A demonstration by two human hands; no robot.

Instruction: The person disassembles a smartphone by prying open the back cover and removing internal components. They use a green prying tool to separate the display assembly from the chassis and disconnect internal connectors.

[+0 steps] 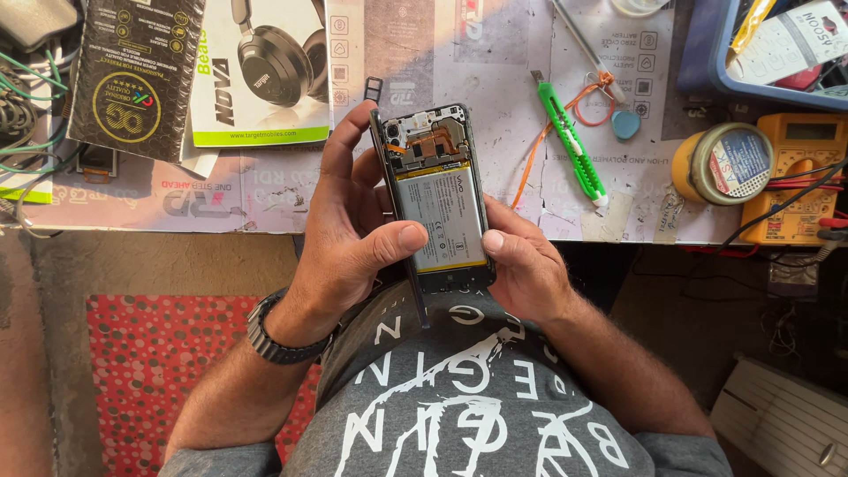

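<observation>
Both hands grip an opened phone [435, 199], battery up, above the lap at the bench edge. The left hand [349, 234] wraps its left side, thumb pressed on the battery. The right hand [521, 256] clasps its lower right. A green knife [570, 141] lies at two o'clock.

The workbench [495, 97] carries a printed mat across its top. At far left lie a dark product box [132, 75] and a headphone box [265, 79]. Right of centre rests a green utility knife [570, 141] (an orange cord loops beside it), then a tape roll [723, 163] and a yellow multimeter [799, 177]. A blue tray [707, 53] sits far right.
</observation>
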